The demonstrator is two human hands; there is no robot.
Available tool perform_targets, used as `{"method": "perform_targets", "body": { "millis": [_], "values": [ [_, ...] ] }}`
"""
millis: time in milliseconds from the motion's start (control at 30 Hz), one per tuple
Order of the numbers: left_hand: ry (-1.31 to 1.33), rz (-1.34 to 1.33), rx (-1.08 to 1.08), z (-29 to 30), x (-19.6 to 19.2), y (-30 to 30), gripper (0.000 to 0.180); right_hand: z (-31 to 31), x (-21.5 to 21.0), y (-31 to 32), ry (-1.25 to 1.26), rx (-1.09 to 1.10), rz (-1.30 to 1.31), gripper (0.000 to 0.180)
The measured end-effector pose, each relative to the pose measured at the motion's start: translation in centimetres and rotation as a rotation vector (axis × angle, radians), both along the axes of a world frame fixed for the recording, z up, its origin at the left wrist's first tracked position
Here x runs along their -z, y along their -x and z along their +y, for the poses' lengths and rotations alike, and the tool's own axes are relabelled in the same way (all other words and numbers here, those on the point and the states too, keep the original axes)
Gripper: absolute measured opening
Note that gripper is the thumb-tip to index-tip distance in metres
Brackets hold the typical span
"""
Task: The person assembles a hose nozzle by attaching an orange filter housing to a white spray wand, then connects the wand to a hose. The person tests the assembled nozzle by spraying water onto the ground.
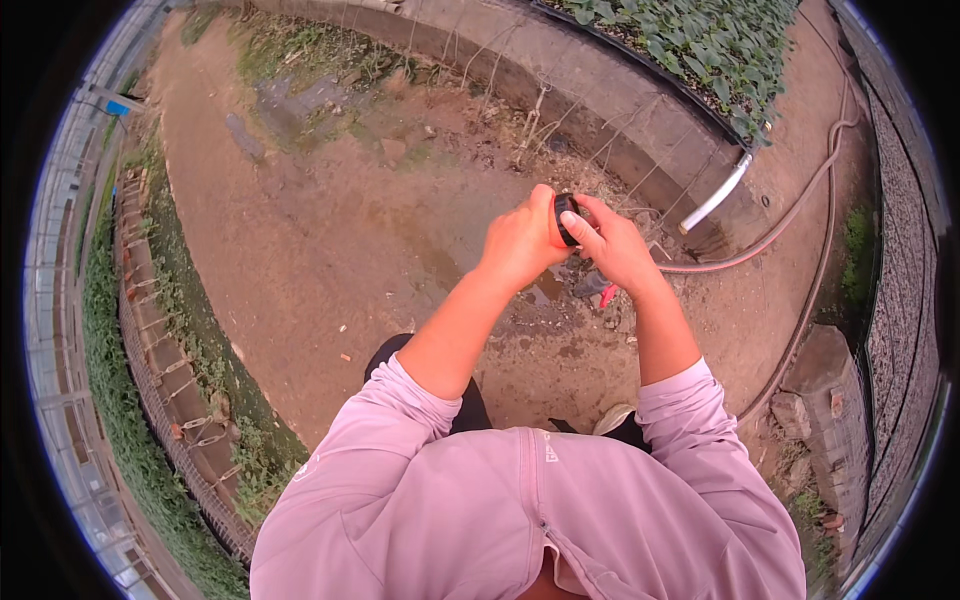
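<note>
Both hands meet in front of me around a black, round, ribbed piece (566, 219), like a cap or nozzle head, with a reddish edge. My left hand (522, 240) is closed around its left side. From the right, the thumb and fingers of my right hand (613, 245) pinch it. My palms hide much of the piece, so its exact kind is unclear. Just below the hands is a grey fitting with a red lever-like part (608, 295). A striped hose (735, 258) leads off to the right from near this fitting; the joint is hidden behind my right hand.
Damp bare soil (330, 260) lies before my feet. A low concrete wall (480, 50) borders a bed of leafy seedlings (690, 50) at the far right, with a white pipe (718, 195) jutting out. Broken blocks (818, 360) lie right. Green plants (120, 400) line the left.
</note>
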State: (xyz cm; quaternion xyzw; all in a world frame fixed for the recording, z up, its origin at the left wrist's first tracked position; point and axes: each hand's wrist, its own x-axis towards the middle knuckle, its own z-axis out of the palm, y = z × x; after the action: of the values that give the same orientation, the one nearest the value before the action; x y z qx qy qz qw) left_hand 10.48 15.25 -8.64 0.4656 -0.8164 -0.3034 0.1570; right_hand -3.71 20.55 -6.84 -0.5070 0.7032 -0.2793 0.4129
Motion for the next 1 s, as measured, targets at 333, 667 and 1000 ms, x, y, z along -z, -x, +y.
{"method": "perform_targets", "body": {
  "millis": [333, 667, 1000],
  "values": [
    [-0.494, 0.296, 0.237, -1.0, -0.6, -1.9, 0.060, 2.5, -2.6, 1.6, 0.268, -0.248, -0.498, 0.060],
    [-0.767, 0.518, 0.337, -0.7, 1.3, -1.3, 0.068, 2.4, -1.8, 1.9, 0.240, -0.307, -0.298, 0.049],
    [-0.070, -0.015, 0.243, 0.9, -0.7, -0.4, 0.060, 2.5, -1.4, 2.2, 0.127, -0.225, -0.020, 0.048]
  ]
}}
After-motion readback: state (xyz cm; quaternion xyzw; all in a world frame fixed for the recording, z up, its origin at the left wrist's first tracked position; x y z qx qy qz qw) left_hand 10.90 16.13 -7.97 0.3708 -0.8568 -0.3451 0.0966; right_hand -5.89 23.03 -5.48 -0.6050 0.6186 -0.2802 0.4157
